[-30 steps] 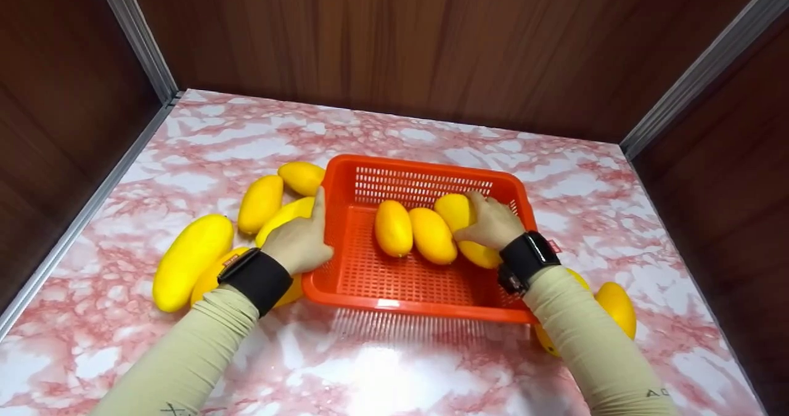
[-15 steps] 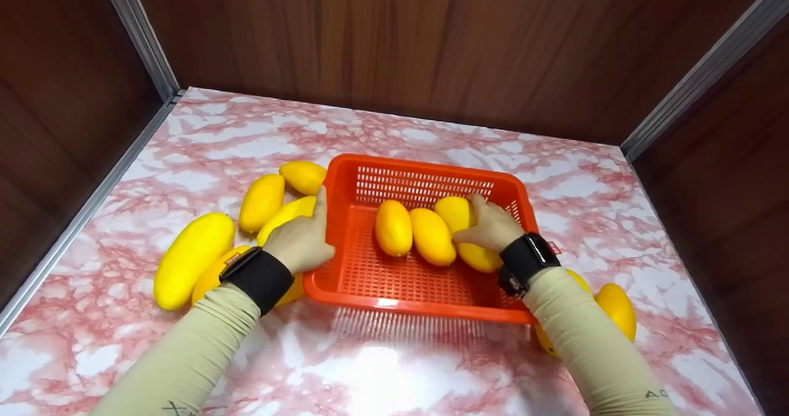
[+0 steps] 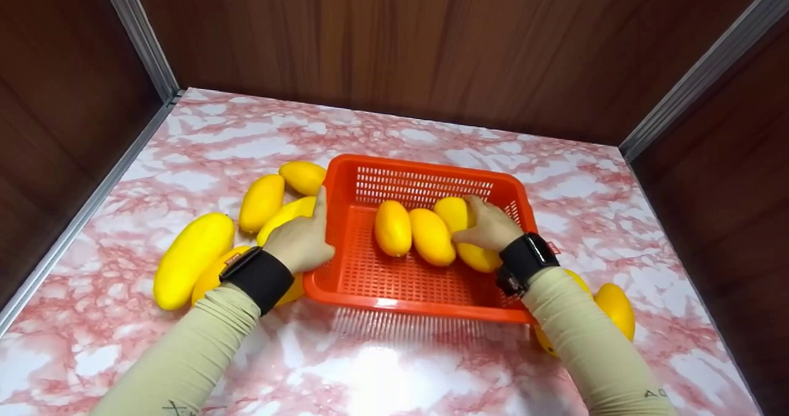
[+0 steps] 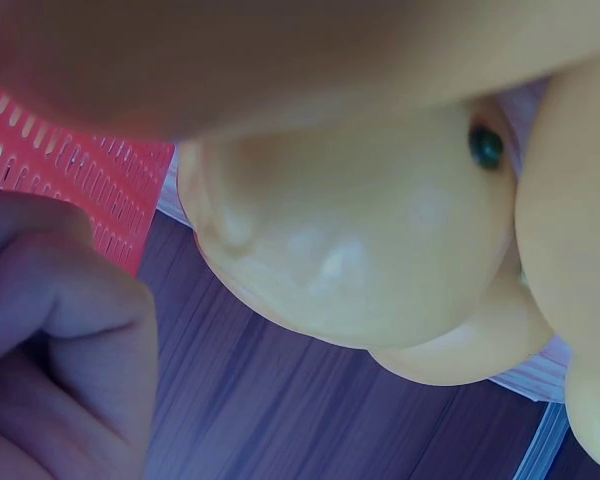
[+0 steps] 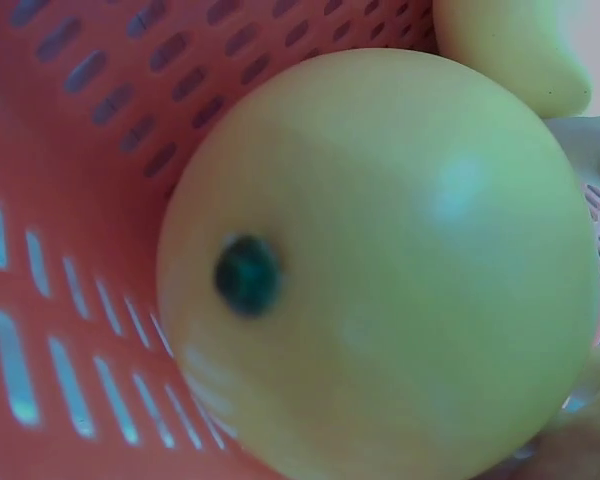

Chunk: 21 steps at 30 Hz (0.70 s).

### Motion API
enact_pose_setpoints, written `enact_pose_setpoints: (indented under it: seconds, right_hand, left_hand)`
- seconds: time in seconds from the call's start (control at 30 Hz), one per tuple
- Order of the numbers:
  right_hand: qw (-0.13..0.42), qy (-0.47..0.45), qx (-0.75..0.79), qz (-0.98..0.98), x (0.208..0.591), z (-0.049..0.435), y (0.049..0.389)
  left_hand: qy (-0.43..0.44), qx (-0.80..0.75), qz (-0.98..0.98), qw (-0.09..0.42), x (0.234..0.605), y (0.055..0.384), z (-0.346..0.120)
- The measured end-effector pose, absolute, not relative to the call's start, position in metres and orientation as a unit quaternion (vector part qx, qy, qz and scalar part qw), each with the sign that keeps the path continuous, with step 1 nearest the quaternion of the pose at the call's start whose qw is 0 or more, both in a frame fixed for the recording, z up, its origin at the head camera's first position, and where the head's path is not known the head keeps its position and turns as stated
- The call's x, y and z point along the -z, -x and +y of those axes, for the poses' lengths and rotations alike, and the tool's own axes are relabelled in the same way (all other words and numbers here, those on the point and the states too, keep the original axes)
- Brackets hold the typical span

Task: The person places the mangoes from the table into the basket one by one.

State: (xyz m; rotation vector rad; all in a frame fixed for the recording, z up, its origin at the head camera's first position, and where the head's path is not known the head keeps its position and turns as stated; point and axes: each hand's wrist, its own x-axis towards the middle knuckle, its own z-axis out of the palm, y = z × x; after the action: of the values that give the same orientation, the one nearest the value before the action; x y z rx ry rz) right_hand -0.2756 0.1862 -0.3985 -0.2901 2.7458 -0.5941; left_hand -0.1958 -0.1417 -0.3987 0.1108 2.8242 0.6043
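A red slotted plastic basket [image 3: 385, 303] stands mid-table with several yellow mangoes in it, among them one at the left [image 3: 393, 228] and one beside it [image 3: 433, 236]. My left hand [image 3: 302, 243] grips the basket's left rim, thumb on the inner side; curled fingers [image 4: 90, 330] show in the left wrist view. Inside the basket, my right hand [image 3: 491, 225] holds a mango [image 5: 390, 260] near the right wall. Yellow fruit shows above and below that hand; whether it is one mango or two I cannot tell. Its fingertips are partly hidden.
Several mangoes lie left of the basket, including a long one [image 3: 194, 261] and a smaller one [image 3: 262, 203]. More lie at the right, one [image 3: 615, 310] beside my forearm. Brown wood-grain panels [image 3: 394, 40] bound the marbled table [image 3: 394, 385] at the back and sides.
Almost nothing differs. The right hand has shifted very slightly on the fruit; the left hand and basket keep their places.
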Motion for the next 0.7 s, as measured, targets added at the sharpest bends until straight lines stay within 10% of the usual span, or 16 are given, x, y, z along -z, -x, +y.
enact_pose_setpoints:
  seconds: [0.7]
  right_hand:
    - [0.162,0.101,0.184,0.964,0.3925,0.1912,0.2752]
  left_hand:
    - [-0.039,-0.212,0.968,0.130,0.3989,0.1961,-0.1416]
